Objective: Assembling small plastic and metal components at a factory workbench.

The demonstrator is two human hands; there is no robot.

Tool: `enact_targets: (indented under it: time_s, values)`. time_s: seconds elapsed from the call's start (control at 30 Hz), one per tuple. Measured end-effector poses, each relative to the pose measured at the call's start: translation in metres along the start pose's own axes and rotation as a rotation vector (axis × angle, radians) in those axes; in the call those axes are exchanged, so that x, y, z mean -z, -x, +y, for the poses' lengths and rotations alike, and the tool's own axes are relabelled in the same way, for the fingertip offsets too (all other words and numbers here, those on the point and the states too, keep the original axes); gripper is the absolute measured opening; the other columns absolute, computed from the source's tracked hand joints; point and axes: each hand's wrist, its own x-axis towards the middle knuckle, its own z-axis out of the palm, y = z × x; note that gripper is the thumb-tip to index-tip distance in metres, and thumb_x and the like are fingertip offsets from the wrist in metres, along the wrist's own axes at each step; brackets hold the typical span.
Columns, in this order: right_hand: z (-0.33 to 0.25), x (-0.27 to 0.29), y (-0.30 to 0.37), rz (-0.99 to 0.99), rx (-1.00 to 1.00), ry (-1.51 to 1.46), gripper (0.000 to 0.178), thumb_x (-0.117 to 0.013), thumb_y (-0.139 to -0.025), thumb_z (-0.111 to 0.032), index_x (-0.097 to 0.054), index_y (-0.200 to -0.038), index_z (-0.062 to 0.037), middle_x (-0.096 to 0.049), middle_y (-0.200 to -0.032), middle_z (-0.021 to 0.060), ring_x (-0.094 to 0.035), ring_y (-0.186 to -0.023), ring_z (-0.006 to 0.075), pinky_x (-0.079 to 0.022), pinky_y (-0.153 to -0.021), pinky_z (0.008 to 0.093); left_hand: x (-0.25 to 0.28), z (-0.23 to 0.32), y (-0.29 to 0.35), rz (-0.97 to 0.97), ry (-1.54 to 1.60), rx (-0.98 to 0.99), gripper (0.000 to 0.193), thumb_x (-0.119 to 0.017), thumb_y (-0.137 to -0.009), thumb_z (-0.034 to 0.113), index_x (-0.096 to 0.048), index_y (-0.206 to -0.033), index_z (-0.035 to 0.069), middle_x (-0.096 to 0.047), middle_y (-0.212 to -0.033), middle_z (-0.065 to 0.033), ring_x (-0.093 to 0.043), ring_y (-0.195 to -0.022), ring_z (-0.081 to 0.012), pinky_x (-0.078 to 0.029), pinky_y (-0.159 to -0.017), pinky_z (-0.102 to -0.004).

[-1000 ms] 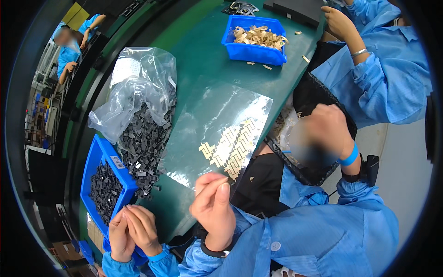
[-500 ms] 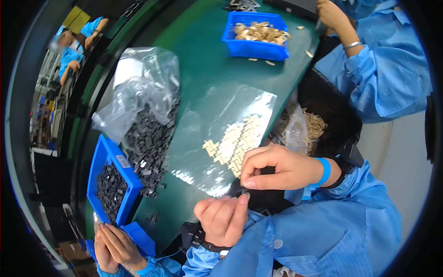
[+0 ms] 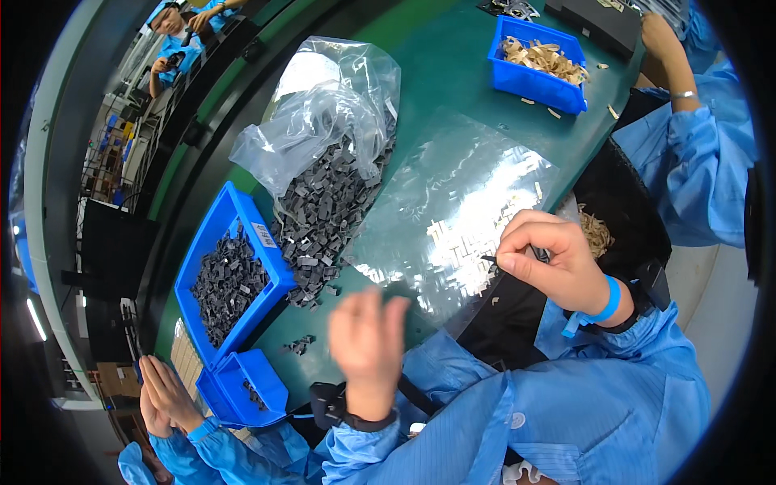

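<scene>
My right hand (image 3: 558, 263) is closed in a pinch at the near right edge of a clear plastic sheet (image 3: 428, 178). A tiny black piece (image 3: 489, 259) sticks out from its fingertips. Rows of small cream-coloured strips (image 3: 469, 242) lie on the sheet, partly washed out by glare. To the left, my left hand (image 3: 368, 347) is raised over the near table side, its fingers smeared by motion. Nearest to it are a few loose black pieces (image 3: 301, 345). A big heap of small black blocks (image 3: 331, 202) spills from a clear plastic bag (image 3: 323, 121).
A blue bin (image 3: 279, 271) of black blocks stands left, with a smaller blue bin (image 3: 267, 392) before it. Another blue bin (image 3: 537, 85) at the far side holds tan strips. Co-workers' hands show at lower left (image 3: 166, 396) and upper right (image 3: 667, 48).
My hands, close together before, are now apart: the left has moved away leftward over the table. The whole view has shifted, so the table things sit further right.
</scene>
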Motion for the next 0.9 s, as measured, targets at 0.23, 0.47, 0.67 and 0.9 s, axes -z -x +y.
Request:
enact_targets:
  time_s: [0.23, 0.47, 0.67, 0.9]
  values:
    - [0.001, -0.008, -0.001, 0.037, 0.010, 0.013, 0.006, -0.060, -0.080, -0.004, -0.061, -0.079, 0.0017, -0.058, -0.074, 0.0069, -0.054, -0.069, 0.0152, -0.042, -0.063, 0.0264, -0.005, -0.047, 0.005, -0.107, -0.082, 0.372, 0.023, -0.063, -0.073, 0.001, -0.061, -0.095, -0.005, -0.055, -0.091, -0.0159, -0.056, -0.079, -0.0286, -0.046, -0.067, -0.0327]
    - [0.005, -0.016, -0.001, 0.005, 0.040, -0.027, 0.007, -0.064, -0.076, -0.005, -0.061, -0.076, 0.0012, -0.058, -0.075, 0.0076, -0.055, -0.070, 0.0155, -0.043, -0.062, 0.0261, -0.013, -0.049, 0.016, 0.012, -0.057, 0.290, 0.019, -0.061, -0.073, -0.003, -0.062, -0.092, -0.004, -0.059, -0.092, -0.0152, -0.059, -0.081, -0.0249, -0.046, -0.067, -0.0298]
    - [0.005, -0.039, 0.001, 0.019, 0.411, 0.025, 0.031, -0.070, -0.069, -0.005, -0.059, -0.097, 0.0011, -0.061, -0.092, 0.0112, -0.059, -0.081, 0.0256, -0.047, -0.069, 0.0317, 0.011, 0.011, 0.006, -0.025, 1.369, 0.671, 0.021, -0.061, -0.074, -0.005, -0.061, -0.095, -0.004, -0.059, -0.102, -0.0207, -0.059, -0.094, -0.0270, -0.048, -0.080, -0.0344]
    - [0.000, -0.046, 0.006, -0.107, 0.447, -0.142, 0.038, -0.070, -0.070, 0.001, -0.056, -0.105, 0.0021, -0.062, -0.093, 0.0131, -0.060, -0.081, 0.0280, -0.049, -0.067, 0.0322, 0.006, 0.029, 0.012, -0.414, 2.236, 0.911, 0.024, -0.058, -0.078, -0.001, -0.058, -0.102, -0.005, -0.060, -0.101, -0.0208, -0.059, -0.094, -0.0278, -0.046, -0.084, -0.0384]
